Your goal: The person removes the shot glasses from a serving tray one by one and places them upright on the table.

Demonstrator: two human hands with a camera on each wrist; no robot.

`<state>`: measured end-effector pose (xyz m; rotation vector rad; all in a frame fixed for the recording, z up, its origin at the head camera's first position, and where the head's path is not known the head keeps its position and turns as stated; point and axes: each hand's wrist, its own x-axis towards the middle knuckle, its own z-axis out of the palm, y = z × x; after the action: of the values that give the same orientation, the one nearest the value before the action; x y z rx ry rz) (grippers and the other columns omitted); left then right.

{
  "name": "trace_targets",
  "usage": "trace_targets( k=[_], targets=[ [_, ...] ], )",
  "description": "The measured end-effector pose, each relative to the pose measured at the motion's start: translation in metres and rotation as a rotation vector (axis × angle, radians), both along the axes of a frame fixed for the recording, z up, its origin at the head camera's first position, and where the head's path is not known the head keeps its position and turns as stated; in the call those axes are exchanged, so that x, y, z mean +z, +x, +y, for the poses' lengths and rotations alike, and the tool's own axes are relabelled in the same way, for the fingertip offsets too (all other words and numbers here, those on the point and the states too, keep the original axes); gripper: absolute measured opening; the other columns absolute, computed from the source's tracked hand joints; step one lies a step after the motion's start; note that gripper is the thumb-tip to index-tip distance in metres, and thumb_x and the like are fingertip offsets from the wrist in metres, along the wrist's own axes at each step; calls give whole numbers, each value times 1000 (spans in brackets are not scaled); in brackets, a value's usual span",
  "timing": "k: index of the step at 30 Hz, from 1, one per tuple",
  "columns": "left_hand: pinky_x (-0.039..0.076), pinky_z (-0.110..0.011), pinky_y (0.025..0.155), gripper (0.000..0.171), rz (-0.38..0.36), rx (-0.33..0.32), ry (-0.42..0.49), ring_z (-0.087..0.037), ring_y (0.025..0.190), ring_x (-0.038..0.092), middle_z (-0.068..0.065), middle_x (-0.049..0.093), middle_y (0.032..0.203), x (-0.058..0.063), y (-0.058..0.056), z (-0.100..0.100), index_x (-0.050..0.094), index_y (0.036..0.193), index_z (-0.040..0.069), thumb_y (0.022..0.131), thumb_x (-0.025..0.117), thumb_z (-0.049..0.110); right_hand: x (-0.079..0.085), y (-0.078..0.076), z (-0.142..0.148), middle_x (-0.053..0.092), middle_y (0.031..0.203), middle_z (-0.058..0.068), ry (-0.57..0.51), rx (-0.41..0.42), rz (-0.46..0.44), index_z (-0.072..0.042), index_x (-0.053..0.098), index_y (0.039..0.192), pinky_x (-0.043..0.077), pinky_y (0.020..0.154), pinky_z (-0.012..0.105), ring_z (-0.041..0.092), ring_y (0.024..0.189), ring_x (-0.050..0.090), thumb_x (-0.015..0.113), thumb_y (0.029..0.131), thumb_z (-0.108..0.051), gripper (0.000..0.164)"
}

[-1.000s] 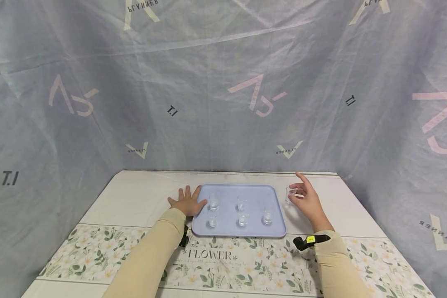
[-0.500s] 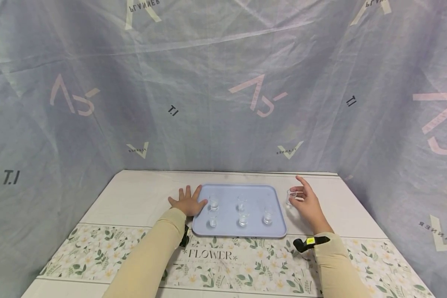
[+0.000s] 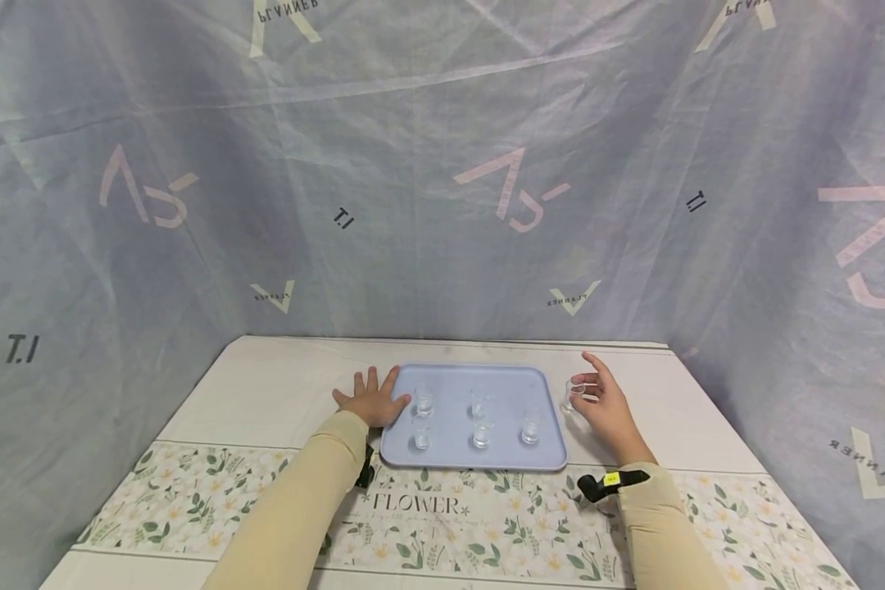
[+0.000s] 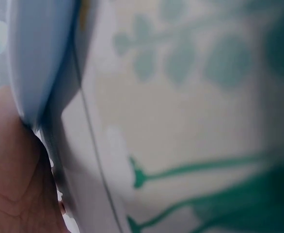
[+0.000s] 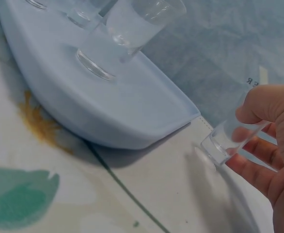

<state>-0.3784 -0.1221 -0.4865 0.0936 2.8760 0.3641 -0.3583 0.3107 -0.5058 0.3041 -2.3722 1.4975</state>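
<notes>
My right hand (image 3: 606,408) pinches a small clear shot glass (image 5: 227,141) between thumb and fingers, just beyond the right edge of the light blue tray (image 3: 450,378). The index finger points up and away from the glass. In the right wrist view its base is close to the tabletop; whether it touches I cannot tell. With fingers spread, my left hand (image 3: 372,405) rests at the tray's left edge, the thumb over the rim. Several shot glasses stand upright on the tray, among them a front-right glass (image 3: 530,429) and a back-left glass (image 3: 424,402).
A white tablecloth (image 3: 288,385) covers the table, with a flowered band (image 3: 442,524) in front of the tray. Grey-blue printed curtains (image 3: 413,246) enclose the table at the back and both sides. The left wrist view mostly shows blurred cloth and the tray's edge.
My right hand has moved slightly down and toward me with the shot glass. The left hand, the tray and the glasses on it have stayed in place.
</notes>
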Motion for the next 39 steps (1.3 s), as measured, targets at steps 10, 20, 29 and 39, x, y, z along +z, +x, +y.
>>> trace_targets(
  k=[10,20,29,39],
  targets=[
    [-8,-82,105,77,5,15,41,-48,152,-8,-22,-1,168,-7,-5,-1,8,165,28,101,32,64,28,24,-16,60,117,37,-6,25,-8,3,29,155,50,80,14,46,103,62,65,86,16,79],
    [-2,-81,107,76,-11,8,14,-47,152,-6,-21,-2,168,3,1,-1,6,165,29,103,34,63,15,15,-13,61,115,35,20,4,12,2,31,155,51,80,17,45,102,64,65,84,17,80],
    [-3,-80,108,77,7,9,30,-46,153,-6,-21,-1,168,-1,1,-2,5,165,28,102,32,64,-5,2,-4,61,123,27,59,-16,-37,-8,27,159,53,93,40,39,110,62,75,86,4,88],
    [0,-81,107,77,1,-2,-4,-47,153,-6,-21,-2,168,-2,-1,0,5,165,29,102,32,65,9,6,-8,51,138,28,51,-62,0,-10,29,158,35,111,59,43,132,45,72,92,-5,80]
  ],
)
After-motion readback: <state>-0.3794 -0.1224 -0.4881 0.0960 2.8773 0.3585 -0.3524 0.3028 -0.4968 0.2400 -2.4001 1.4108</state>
